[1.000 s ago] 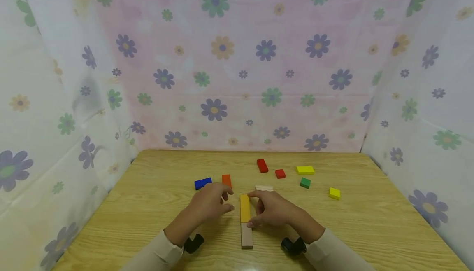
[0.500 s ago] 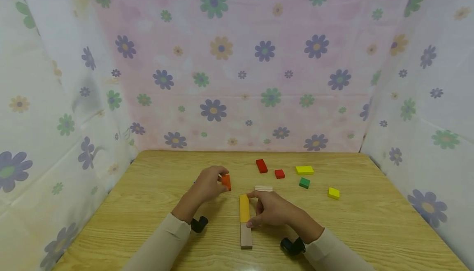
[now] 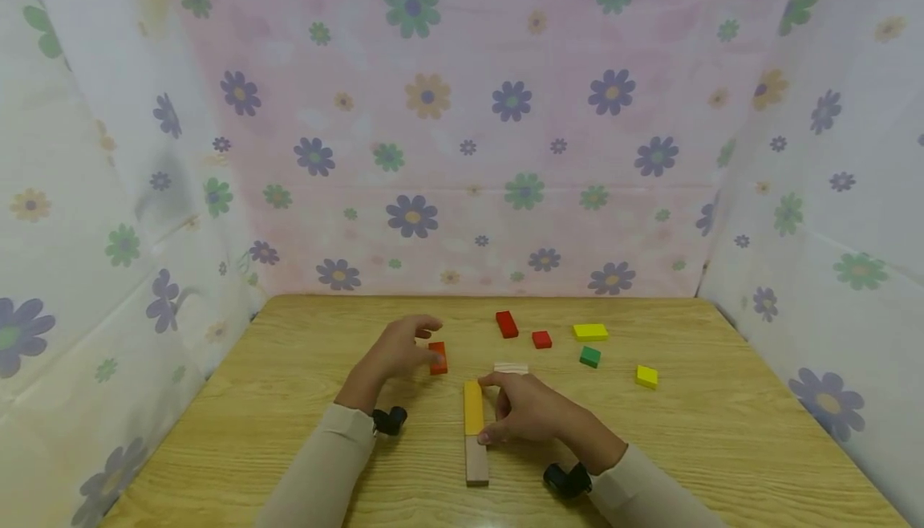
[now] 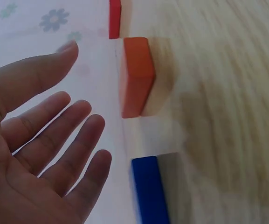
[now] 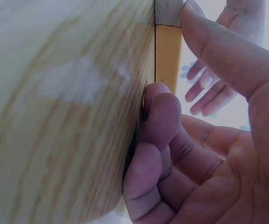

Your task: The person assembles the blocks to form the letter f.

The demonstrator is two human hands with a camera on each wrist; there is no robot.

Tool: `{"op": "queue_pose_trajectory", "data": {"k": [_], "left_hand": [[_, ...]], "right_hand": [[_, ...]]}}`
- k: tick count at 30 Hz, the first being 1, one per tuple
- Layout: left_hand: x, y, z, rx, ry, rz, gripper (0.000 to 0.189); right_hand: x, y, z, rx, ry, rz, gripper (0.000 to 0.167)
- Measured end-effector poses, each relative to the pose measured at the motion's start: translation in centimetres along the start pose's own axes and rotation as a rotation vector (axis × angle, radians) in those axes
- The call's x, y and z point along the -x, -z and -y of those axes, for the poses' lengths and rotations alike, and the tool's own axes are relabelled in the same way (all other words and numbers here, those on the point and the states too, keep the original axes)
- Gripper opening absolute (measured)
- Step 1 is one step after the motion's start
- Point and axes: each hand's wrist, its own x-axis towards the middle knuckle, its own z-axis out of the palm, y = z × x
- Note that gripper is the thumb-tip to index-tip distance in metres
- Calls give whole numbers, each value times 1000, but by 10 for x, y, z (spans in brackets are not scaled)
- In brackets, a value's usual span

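My left hand (image 3: 395,349) hovers at the orange block (image 3: 437,348), fingers spread and nothing held; its thumb overlaps the block in the head view. In the left wrist view, the orange block (image 4: 139,77) is beyond the fingertips, with a blue block (image 4: 150,191) beside it. The blue block is hidden behind the hand in the head view. My right hand (image 3: 530,409) holds an amber-yellow block (image 3: 472,408), index finger at its far end and thumb by its near end. A plain wooden block (image 3: 476,462) sits end to end with it, nearer me.
A pale wooden block (image 3: 511,367) lies just past my right hand. Farther back are a long red block (image 3: 507,324), a small red one (image 3: 541,339), a long yellow block (image 3: 590,332), a green block (image 3: 589,357) and a small yellow block (image 3: 646,376). Flowered cloth (image 3: 469,151) walls the table.
My left hand has moved away from me to the orange block, covering the blue one; its fingers have since spread. My right hand stays at the amber-yellow block. The head view shifts slightly.
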Motion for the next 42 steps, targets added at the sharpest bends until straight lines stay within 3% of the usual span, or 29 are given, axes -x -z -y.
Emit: {"op": "queue_pose_trajectory", "data": {"k": [7,13,21,42], "left_hand": [[-1,0,9,68,64,-9,56],[1,-1,14,67,122,-25,56],[-3,-4,21,77,113,2,65],[-4,-7,24,86,112,15,61]], "right_hand": [[-1,0,0,11,12,-2,89],[-1,0,2,5,8,6,89],[0,1,1,-4,-3,7,88],[1,0,-1,-4,-9,6,88]]}}
